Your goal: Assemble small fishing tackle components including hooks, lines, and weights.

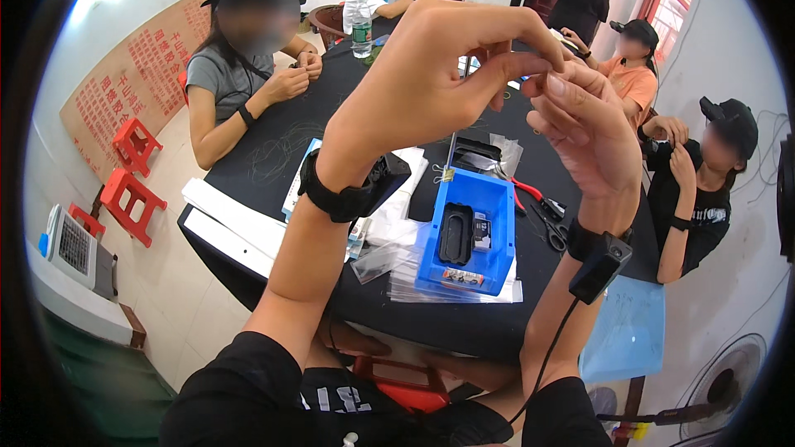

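Both hands are raised over the black-covered table, their fingertips meeting in front of me. My left hand point(460, 66) bends down at the wrist, thumb and forefinger pinched together. Facing it, my right hand point(584, 112) has its thumb and forefinger closed and its other fingers curled. Whatever lies between the fingertips is too small to make out. Below the hands stands a blue plastic bin point(507, 228) holding a black oblong case point(455, 233) and small packets. Scissors point(553, 230) and red-handled pliers point(530, 192) lie to its right. Each wrist carries a strapped black device.
Plastic bags point(397, 252) and white strips point(228, 228) lie near the table's left front edge. A water bottle point(362, 37) stands farther back. Several co-workers sit around the table. Red stools point(132, 207) stand at left; a translucent blue sheet point(625, 327) and a fan point(725, 381) are at right.
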A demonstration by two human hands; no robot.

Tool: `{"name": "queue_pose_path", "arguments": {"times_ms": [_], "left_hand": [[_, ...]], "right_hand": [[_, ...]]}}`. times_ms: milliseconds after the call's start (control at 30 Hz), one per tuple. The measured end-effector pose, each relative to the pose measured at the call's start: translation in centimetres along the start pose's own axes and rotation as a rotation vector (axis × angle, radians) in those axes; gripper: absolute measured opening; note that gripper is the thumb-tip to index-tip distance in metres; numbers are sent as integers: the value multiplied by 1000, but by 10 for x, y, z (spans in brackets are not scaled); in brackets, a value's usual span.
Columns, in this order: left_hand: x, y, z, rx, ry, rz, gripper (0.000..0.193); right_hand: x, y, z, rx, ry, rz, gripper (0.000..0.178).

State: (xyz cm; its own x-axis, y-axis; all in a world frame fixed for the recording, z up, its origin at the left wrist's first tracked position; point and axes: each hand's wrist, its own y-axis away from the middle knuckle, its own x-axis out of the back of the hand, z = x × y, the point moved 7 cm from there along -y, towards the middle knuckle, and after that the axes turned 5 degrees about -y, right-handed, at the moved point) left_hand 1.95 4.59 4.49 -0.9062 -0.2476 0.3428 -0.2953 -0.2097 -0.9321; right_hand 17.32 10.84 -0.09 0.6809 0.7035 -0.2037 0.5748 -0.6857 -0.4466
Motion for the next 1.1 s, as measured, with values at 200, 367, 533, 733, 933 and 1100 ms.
{"name": "queue_pose_path", "arguments": {"times_ms": [200, 367, 533, 733, 933, 1100], "left_hand": [[1, -1, 3, -35, -103, -83, 30], [0, -1, 7, -59, -114, -69, 23], [-2, -1, 7, -30, -78, -60, 12], [-1, -1, 9, -88, -127, -67, 14], [-1, 0, 9, -123, -231, -77, 23], [2, 1, 7, -96, -222, -79, 20]], "right_hand": [[3, 1, -2, 2, 54, 41, 18], [2, 0, -2, 14, 48, 31, 19], [4, 1, -2, 18, 76, 46, 20], [5, 1, 0, 13, 129, 74, 20], [9, 1, 0, 10, 193, 45, 22], [6, 4, -4, 66, 249, 15, 33]]}}
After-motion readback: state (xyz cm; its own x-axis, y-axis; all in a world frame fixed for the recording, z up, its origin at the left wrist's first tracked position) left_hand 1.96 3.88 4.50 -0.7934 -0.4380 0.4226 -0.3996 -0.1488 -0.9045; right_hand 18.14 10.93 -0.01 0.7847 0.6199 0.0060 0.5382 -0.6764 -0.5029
